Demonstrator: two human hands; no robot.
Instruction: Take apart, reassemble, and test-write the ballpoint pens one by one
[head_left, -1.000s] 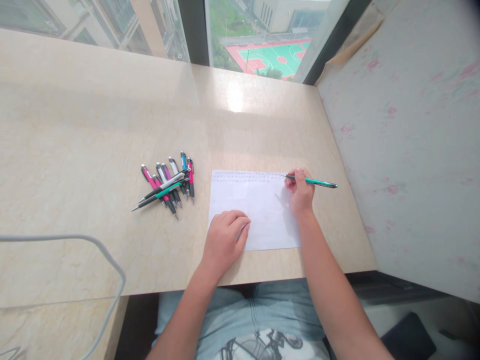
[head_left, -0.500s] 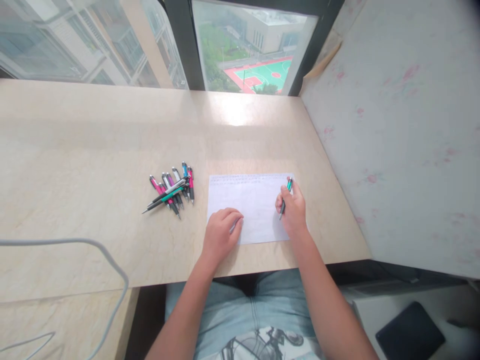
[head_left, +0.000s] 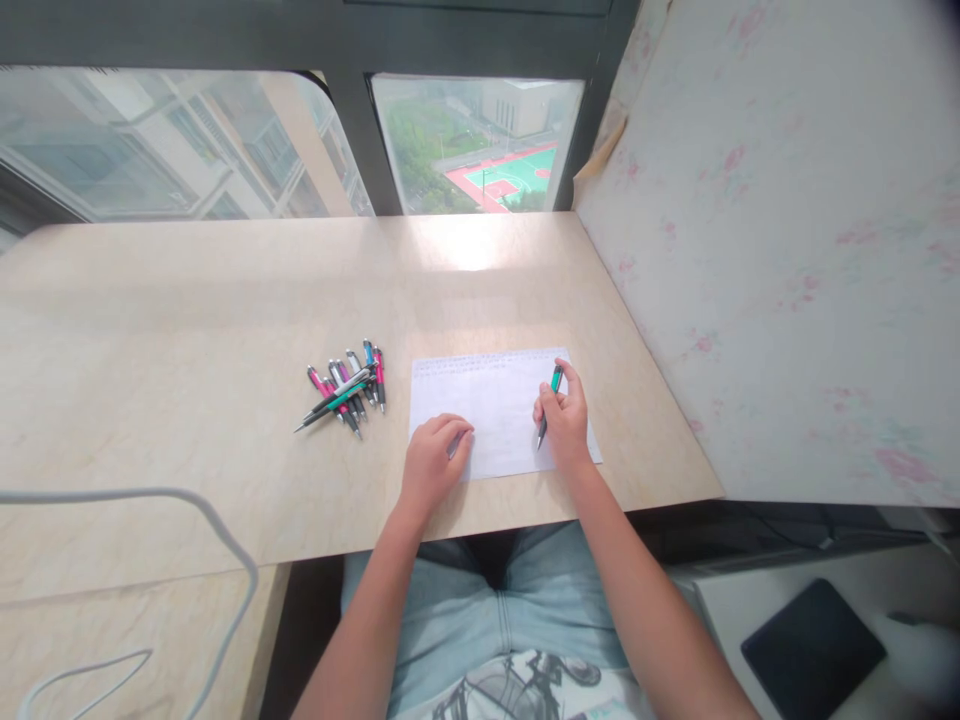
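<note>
At the left, we see a smooth, rounded grey cable (head_left: 180,493) bending over the pale worktop (head_left: 187,400), whose glossy surface is mottled like stone. Right of it lies a loose pile of pens (head_left: 349,390), slim barrels in pink, purple, blue, silver and green with dark grips; a silver one and a green one cross over the rest, tips toward the near left. Of our two hands, the left hand (head_left: 437,460) is nearer to that pile; it rests on the near left part of the paper (head_left: 502,410), its fingers loosely curled, the thumb a little apart, and we see nothing gripped. The sheet is thin, white and flat, with rows of small marks along its far edge. Over its right part, our right hand (head_left: 566,425) has its fingers clamped on the held pen (head_left: 556,379), a green barrel with a black grip. Its long axis runs mainly near to far, the tip pointing near and slightly left, the top end far and slightly right; we cannot tell whether the tip touches the sheet. Farther right stands a pale wall (head_left: 750,250) with faded pink flowers, and below it, a dark, flat, rectangular object (head_left: 814,650).
</note>
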